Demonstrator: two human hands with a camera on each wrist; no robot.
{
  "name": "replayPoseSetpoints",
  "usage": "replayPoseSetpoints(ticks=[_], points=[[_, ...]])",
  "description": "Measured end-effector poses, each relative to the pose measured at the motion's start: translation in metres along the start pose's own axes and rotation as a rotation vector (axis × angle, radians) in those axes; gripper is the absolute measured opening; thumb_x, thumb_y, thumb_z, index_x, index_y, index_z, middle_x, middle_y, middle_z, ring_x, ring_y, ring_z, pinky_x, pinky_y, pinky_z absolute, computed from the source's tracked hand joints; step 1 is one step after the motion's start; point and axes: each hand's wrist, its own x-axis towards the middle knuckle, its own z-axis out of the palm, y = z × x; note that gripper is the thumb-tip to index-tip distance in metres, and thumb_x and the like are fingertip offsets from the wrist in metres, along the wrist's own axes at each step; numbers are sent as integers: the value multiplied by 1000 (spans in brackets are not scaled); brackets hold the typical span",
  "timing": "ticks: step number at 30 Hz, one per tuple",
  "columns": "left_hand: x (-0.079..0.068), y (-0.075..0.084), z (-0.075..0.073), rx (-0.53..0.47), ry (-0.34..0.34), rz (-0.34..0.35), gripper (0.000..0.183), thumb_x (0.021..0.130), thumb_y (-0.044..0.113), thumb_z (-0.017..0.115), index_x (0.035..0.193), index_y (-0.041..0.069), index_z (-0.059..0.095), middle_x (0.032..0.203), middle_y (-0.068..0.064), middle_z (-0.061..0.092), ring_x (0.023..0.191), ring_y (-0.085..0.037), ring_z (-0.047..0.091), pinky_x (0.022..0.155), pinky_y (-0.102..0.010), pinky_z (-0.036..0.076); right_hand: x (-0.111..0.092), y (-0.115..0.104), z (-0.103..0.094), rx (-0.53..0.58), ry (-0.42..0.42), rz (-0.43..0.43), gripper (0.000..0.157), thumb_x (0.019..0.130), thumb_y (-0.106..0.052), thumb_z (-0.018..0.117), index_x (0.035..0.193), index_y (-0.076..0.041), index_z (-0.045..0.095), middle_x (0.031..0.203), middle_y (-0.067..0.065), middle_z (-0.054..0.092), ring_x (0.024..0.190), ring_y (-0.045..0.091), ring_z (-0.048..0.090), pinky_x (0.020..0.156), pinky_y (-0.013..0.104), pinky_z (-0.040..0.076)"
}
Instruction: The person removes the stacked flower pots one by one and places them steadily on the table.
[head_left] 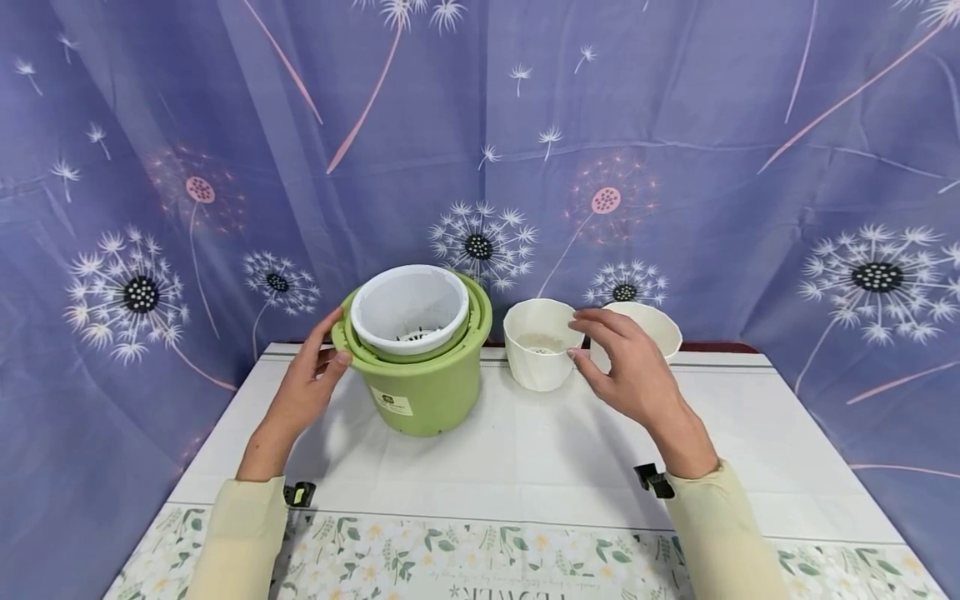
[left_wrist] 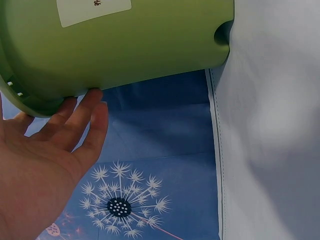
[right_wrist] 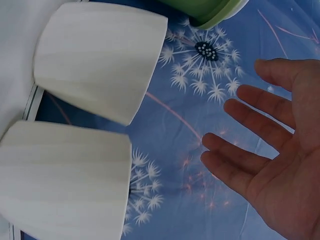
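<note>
A large green flower pot [head_left: 431,400] with a paper label stands on the left part of the table. Nested inside its top are another green rim and a white pot [head_left: 397,302] with a slotted bottom. My left hand [head_left: 307,383] is at the green pot's left side; in the left wrist view, its loosely bent fingertips [left_wrist: 95,95] touch the wall just below the rim. To the right stand two cream-white fluted pots, one nearer the middle [head_left: 534,367] and another [head_left: 654,323] partly behind my right hand [head_left: 633,367]. That hand hovers over them with spread fingers, apart from both in the right wrist view.
A white tablecloth [head_left: 480,471] with a floral front band covers the table. Right behind the pots hangs a blue-purple dandelion curtain [head_left: 360,208], which also closes in both sides. The pots stand near the table's back edge.
</note>
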Motion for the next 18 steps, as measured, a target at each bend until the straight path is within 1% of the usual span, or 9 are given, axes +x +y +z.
replayPoseSetpoints(ticks=[4, 8, 10, 16, 18], points=[[0, -1, 0, -4, -1, 1, 65, 115, 26, 51, 171, 34, 19, 157, -18, 45, 133, -39, 56, 100, -45, 48, 3, -6, 4, 14, -6, -1, 35, 95, -15, 80, 126, -1, 74, 138, 15, 67, 129, 36, 61, 106, 53, 48], [1, -3, -1, -7, -1, -1, 65, 115, 26, 51, 171, 35, 19, 157, -17, 45, 134, -39, 56, 101, -46, 48, 6, -11, 7, 22, -5, -9, 35, 95, -16, 80, 127, -2, 74, 138, 13, 67, 129, 36, 61, 106, 52, 48], [1, -4, -1, -9, -2, 3, 65, 115, 26, 51, 171, 36, 19, 157, -17, 46, 134, -39, 56, 100, -44, 48, 7, -14, 8, 29, -5, -11, 36, 95, -16, 80, 127, -2, 74, 138, 13, 67, 128, 36, 61, 106, 52, 48], [1, -5, -1, -12, -1, 7, 65, 115, 26, 51, 171, 35, 20, 159, -17, 44, 134, -40, 55, 98, -28, 47, 12, -22, 14, 37, -3, -20, 37, 96, -18, 79, 129, -4, 73, 139, 12, 66, 130, 35, 61, 107, 53, 48], [1, -5, 0, -11, 0, 6, 65, 115, 26, 51, 171, 35, 20, 158, -17, 44, 134, -40, 56, 97, -27, 47, 15, -25, 16, 40, 3, -26, 38, 95, -18, 79, 130, -5, 73, 140, 12, 66, 131, 36, 60, 108, 53, 47]])
